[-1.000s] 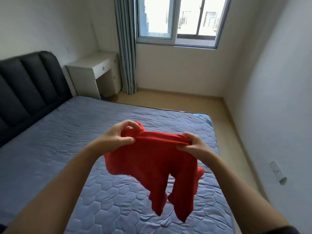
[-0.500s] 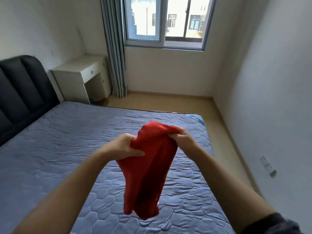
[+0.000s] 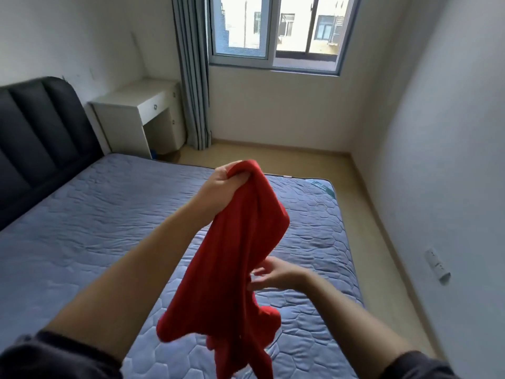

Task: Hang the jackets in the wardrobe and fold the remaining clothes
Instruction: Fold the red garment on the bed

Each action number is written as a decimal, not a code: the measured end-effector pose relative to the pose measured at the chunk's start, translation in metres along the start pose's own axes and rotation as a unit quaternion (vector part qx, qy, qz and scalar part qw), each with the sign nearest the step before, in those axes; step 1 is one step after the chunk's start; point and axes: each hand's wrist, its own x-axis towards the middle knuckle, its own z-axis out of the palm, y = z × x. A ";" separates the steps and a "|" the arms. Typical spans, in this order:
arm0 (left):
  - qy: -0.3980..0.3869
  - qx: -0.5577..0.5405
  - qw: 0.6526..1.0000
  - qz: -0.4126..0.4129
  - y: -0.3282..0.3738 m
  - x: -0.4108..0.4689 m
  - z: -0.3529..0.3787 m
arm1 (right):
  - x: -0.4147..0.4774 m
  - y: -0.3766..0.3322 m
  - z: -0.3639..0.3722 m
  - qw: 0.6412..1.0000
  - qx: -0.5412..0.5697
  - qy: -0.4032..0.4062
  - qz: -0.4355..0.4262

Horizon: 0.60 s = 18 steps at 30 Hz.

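Bright daylight is streaming through the window [image 3: 274, 28], overexposing the view beyond it; walls [image 3: 437, 132] beside the window are bowing with wide-angle distortion, and below it the right hand [image 3: 276, 272] is blurring against the red garment [image 3: 232, 255]

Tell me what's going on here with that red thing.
A person is handling a red garment over the bed. The left hand grips its bunched top and holds it up, so the rest hangs down. The right hand is lower, at the cloth's edge; its grip is too blurred to judge. Nothing is folded yet.
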 end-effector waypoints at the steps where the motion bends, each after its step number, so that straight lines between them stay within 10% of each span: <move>1: -0.001 -0.015 1.000 -0.001 0.007 0.000 0.002 | 0.007 0.010 0.010 0.999 -0.028 0.026 0.008; 4: -0.016 -0.017 1.000 -0.016 0.021 -0.004 0.000 | 0.018 0.025 0.019 0.985 -0.046 0.165 0.026; 9: -0.108 0.140 0.977 -0.116 0.016 -0.021 -0.039 | 0.018 -0.015 -0.018 0.901 0.230 0.368 0.015; 15: -0.395 0.194 0.858 -0.265 -0.031 -0.056 -0.054 | -0.006 -0.090 -0.051 0.791 0.519 0.311 -0.093; 18: -0.252 0.134 0.929 -0.235 -0.038 -0.039 -0.056 | -0.024 -0.115 -0.053 0.797 0.535 0.249 -0.126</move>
